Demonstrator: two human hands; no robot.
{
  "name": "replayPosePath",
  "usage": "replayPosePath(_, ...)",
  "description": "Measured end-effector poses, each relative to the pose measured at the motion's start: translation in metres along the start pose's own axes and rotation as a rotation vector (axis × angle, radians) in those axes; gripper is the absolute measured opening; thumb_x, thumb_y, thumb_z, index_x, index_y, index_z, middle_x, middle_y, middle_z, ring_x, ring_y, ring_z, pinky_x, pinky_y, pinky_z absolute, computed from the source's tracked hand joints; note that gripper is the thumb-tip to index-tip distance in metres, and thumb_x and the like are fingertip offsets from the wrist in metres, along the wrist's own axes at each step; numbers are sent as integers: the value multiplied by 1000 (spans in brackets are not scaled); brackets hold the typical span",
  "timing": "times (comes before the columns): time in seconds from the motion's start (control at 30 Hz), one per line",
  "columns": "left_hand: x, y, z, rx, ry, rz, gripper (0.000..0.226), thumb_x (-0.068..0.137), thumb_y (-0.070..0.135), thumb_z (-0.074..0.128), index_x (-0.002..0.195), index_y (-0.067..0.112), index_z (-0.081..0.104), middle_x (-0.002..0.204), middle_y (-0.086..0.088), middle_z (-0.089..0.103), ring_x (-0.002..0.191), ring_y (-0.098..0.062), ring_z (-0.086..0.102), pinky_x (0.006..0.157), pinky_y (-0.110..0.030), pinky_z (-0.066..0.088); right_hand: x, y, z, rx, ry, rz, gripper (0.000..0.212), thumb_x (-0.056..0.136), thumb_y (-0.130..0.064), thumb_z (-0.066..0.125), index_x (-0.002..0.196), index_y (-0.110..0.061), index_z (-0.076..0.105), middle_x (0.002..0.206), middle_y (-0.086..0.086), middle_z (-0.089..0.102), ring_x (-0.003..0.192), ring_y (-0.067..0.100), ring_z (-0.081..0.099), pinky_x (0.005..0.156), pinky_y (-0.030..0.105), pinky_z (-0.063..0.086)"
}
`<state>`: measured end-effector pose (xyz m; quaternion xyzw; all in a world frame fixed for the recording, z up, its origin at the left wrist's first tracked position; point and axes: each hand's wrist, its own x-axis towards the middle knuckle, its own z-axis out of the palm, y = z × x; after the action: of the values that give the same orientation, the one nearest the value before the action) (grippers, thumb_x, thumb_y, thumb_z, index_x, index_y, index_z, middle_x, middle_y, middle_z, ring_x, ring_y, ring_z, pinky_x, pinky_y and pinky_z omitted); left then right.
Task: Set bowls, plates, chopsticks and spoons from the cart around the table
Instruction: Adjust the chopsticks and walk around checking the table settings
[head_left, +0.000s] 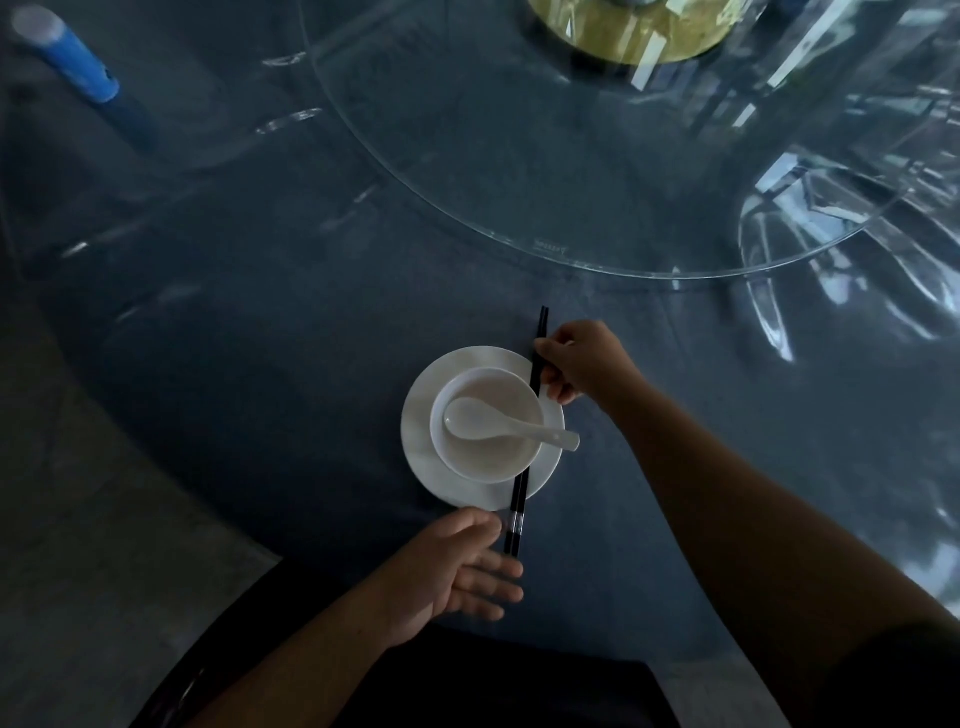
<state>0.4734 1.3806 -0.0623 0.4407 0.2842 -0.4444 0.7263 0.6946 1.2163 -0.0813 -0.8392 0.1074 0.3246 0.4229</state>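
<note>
Right grip (582, 364) pinches a pair of black chopsticks (520, 491) near their far tips, thumb and fingers curled round them. From this grip the chopsticks run back toward the person, lying over the right edge of a white plate (415, 431) and just beside the white bowl (488, 462) that sits on it. Bowl and plate are just left of the right grip. A white ceramic spoon (467, 418) lies in the bowl, its handle sticking out over the rim and across the chopsticks, below the right grip. Left grip (462, 571) is released, fingers loosely straight, holding nothing, just beside the near ends of the chopsticks; contact cannot be told. All of this is on a dark blue tabletop (260, 364). Beyond the right grip is a glass turntable (467, 182). Far to its upper left is a blurred blue object (78, 62).
</note>
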Motion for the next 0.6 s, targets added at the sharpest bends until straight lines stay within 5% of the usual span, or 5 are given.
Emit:
replayPosePath(0.4, -6, 3, -13, 118, -17, -47, 44, 95, 50, 51, 130, 24, 51, 112, -12, 74, 103, -30, 72, 74, -36, 59, -6, 0, -3, 81, -1, 11, 24, 98, -25, 60, 88, -3, 61, 68, 15, 70, 44, 21, 67, 44, 28, 54)
replayPosePath(0.5, -13, 17, -30, 171, 77, -36, 35, 101, 39, 50, 121, 13, 58, 106, -15, 76, 97, -31, 74, 73, -38, 60, -16, 8, -6, 78, 56, -5, 26, 99, -27, 58, 91, -2, 60, 62, 12, 69, 42, 19, 64, 41, 26, 50)
replayPosePath(0.6, -18, 44, -52, 263, 292, 34, 28, 101, 25, 49, 107, 1, 61, 93, -17, 76, 74, -31, 74, 55, -33, 56, -29, 23, -7, 43, 95, -20, 25, 99, -25, 58, 85, -4, 61, 49, 6, 65, 36, 16, 59, 36, 23, 46)
